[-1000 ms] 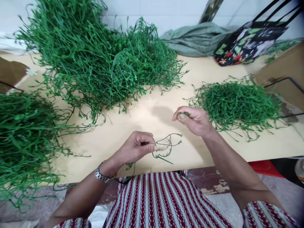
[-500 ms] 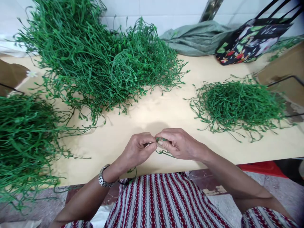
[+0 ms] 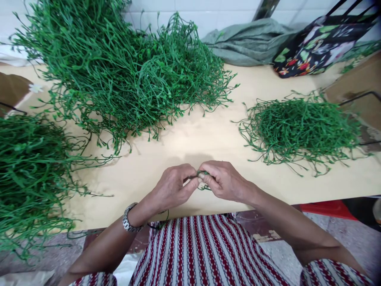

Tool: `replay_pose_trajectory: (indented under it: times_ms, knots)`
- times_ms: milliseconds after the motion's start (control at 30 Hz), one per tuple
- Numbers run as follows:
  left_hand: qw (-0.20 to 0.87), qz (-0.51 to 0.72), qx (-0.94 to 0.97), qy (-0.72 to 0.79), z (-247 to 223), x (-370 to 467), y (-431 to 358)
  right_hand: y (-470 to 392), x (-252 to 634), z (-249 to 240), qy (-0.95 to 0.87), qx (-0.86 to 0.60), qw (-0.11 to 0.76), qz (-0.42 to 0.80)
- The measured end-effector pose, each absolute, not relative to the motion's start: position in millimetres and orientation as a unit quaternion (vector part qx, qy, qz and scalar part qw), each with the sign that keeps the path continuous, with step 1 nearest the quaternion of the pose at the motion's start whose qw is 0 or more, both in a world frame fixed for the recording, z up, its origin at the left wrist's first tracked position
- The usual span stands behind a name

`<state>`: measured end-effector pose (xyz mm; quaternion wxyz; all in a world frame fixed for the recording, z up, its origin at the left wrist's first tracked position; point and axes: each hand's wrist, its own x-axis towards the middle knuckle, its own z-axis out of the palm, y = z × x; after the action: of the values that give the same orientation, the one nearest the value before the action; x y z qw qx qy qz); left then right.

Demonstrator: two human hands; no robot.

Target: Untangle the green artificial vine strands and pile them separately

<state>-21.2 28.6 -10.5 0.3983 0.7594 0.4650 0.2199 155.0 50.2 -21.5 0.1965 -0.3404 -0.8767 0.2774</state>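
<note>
Near the table's front edge, my left hand [image 3: 175,186] pinches a thin green stem [image 3: 204,187] between thumb and forefinger. My right hand [image 3: 224,180] grips the same green piece, its fingertips almost touching those of the left. A small loop of the stem hangs below the right fingertips. Behind the hands lies a large heap of green stems [image 3: 119,75]. One more pile of stems [image 3: 303,129] rests to the right, and another pile [image 3: 29,171] is at the far left, partly over the table's edge.
The cream table [image 3: 184,139] runs across the view. At the back are a grey-green cloth [image 3: 247,43] and a black floral bag [image 3: 315,47]. A cardboard box [image 3: 357,87] stands at the right. Something brown [image 3: 13,89] sits at the left edge.
Both hands stay close together, with the left fingertips shifted slightly right. Less of the stem loop shows under my right hand. The whole view has shifted a little.
</note>
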Motion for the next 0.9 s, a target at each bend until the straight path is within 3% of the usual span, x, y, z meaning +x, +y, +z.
replay_pose_trajectory:
  times_ms: [167, 267, 567, 900]
  knots:
    - [0.455, 0.223, 0.75, 0.426, -16.6, -23.7, 30.4, 49.3, 156.5, -16.7, -0.92, -0.289, 0.179, 0.195]
    - [0.466, 0.227, 0.764, 0.384, -19.1, -25.8, 30.3, 48.3, 157.3, -17.7, -0.923, -0.27, 0.17, 0.217]
    - [0.684, 0.218, 0.645, 0.262, -18.6, -27.6, 28.4, 52.7, 160.9, -23.4, -0.791, -0.167, 0.123, 0.576]
    - [0.746, 0.217, 0.553, 0.301, -26.1, -21.2, 22.0, 51.7, 164.0, -34.3, -0.677, -0.135, 0.107, 0.716]
